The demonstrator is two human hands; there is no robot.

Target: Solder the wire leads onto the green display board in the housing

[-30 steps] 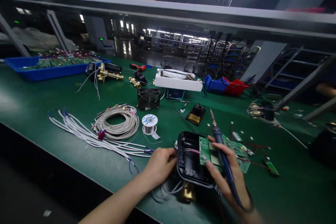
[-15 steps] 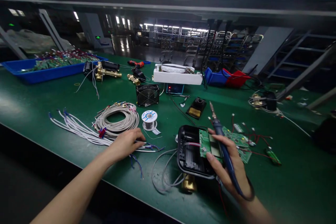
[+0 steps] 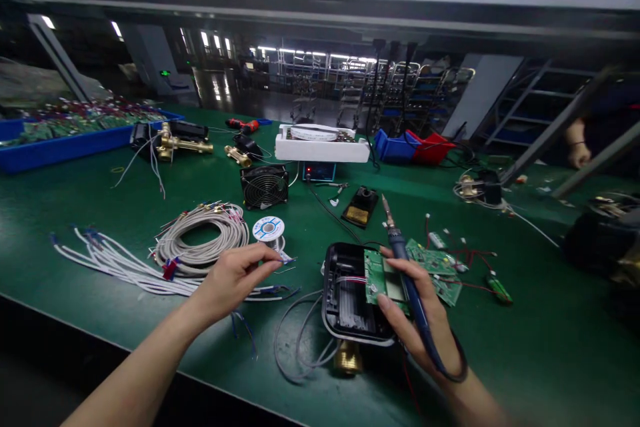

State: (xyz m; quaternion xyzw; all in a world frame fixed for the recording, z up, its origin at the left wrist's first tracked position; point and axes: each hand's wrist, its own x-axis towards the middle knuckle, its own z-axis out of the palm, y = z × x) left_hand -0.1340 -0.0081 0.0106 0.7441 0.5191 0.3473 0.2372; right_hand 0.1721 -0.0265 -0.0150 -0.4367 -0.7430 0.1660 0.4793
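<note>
My left hand is closed in a pinch over the white cables; a thin bluish wire end pokes out past its fingertips. Below it lies the bundle of white cables with blue wire ends. My right hand holds a blue soldering iron, tip pointing up and away. Its thumb and fingers also grip a green circuit board at the right side of an open black housing. Coloured wires run from the board into the housing. A brass fitting shows under the housing.
Behind my left hand stand a solder spool, a coil of grey cable and a fan. Farther back are an iron stand and a white box. More circuit boards lie right. Another person's hand shows far right.
My left hand has risen off the white cables toward the solder spool, a wire end now at its fingertips. My right hand keeps its grip. The view has turned slightly right.
</note>
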